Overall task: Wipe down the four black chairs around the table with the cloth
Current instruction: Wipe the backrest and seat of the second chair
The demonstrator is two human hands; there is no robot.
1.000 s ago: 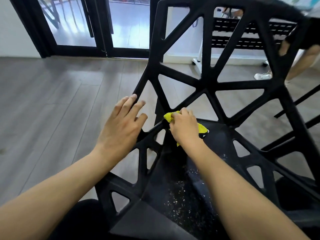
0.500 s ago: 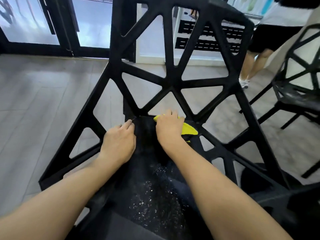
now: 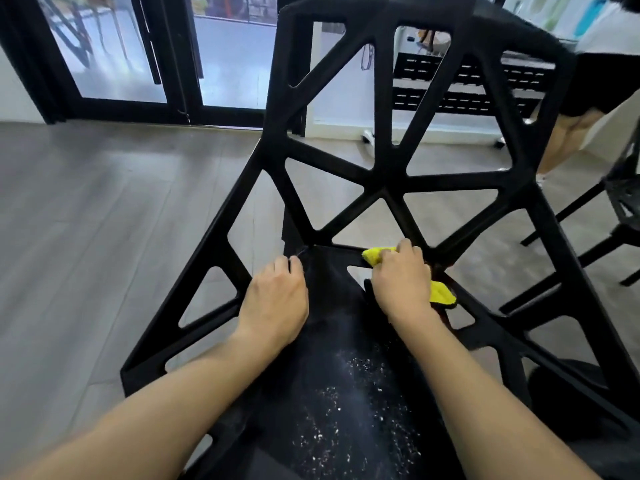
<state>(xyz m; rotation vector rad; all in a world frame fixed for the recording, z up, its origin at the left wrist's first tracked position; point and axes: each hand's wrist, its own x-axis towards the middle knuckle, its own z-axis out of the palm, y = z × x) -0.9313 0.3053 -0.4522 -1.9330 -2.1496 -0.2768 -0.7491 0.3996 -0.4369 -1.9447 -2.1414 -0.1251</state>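
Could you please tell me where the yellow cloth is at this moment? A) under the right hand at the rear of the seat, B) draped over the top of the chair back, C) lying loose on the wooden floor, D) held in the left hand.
A: the right hand grips the yellow cloth where the seat meets the back of the black chair; the left hand rests on the seat without it.

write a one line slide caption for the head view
Right hand presses a yellow cloth at the rear of a black chair seat; left hand steadies it.

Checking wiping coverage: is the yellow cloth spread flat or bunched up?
Bunched. The yellow cloth is wadded under the right hand, only lumps showing at the fingertips and beside the palm, at the black chair seat's back edge.
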